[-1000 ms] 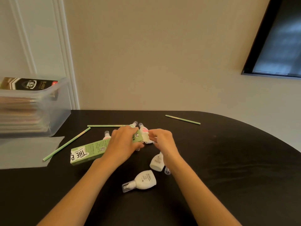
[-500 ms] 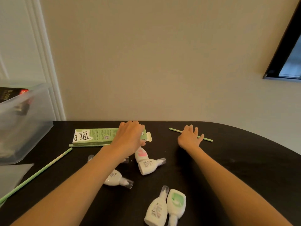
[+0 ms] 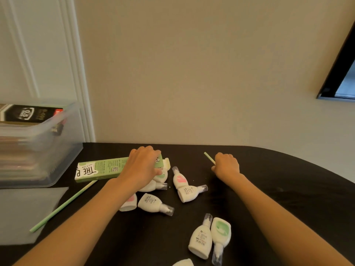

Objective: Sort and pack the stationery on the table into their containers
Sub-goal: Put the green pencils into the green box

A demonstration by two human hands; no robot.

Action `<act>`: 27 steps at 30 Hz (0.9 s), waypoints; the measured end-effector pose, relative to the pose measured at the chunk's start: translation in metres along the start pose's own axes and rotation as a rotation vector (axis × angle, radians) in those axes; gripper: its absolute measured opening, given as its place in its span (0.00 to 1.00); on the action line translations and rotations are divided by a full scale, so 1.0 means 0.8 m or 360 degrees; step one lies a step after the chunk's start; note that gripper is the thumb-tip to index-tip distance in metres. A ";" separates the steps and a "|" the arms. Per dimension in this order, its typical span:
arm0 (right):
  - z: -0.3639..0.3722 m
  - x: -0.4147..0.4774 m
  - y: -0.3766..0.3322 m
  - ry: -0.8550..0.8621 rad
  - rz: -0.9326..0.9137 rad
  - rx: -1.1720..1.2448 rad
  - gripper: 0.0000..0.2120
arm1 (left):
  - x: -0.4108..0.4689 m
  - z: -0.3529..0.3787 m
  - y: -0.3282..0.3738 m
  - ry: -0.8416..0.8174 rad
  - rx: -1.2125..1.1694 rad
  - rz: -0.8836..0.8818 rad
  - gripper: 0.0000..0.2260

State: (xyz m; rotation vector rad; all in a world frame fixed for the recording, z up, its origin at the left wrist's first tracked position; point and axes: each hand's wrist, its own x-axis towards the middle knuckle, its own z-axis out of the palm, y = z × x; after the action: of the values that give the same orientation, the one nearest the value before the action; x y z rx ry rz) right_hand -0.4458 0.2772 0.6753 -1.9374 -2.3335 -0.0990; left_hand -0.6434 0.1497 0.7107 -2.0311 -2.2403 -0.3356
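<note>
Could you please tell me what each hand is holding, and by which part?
The left hand grips the green box at its flap end; the right hand curls round a green stick, one tip poking out.

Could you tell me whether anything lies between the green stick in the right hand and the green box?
Nothing visible: bare table separates the green stick in the right hand from the green box; the pink-labelled bottle lies nearer.

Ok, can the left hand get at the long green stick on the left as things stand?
Probably yes. The long stick lies uncovered on the table, with nothing across it. But the left hand is holding the box, so it would have to let go first.
</note>
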 end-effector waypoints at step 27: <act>-0.073 -0.263 -0.157 0.0104 0.0395 0.3160 0.07 | -0.231 -0.048 -0.074 -0.0044 -0.1021 0.0043 0.27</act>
State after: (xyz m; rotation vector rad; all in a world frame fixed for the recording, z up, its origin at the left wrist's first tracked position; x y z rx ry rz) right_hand -0.5284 0.0415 0.7098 -0.8830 -0.8709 1.4263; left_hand -0.6853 -0.0432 0.7017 -2.3342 -2.3175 -1.1567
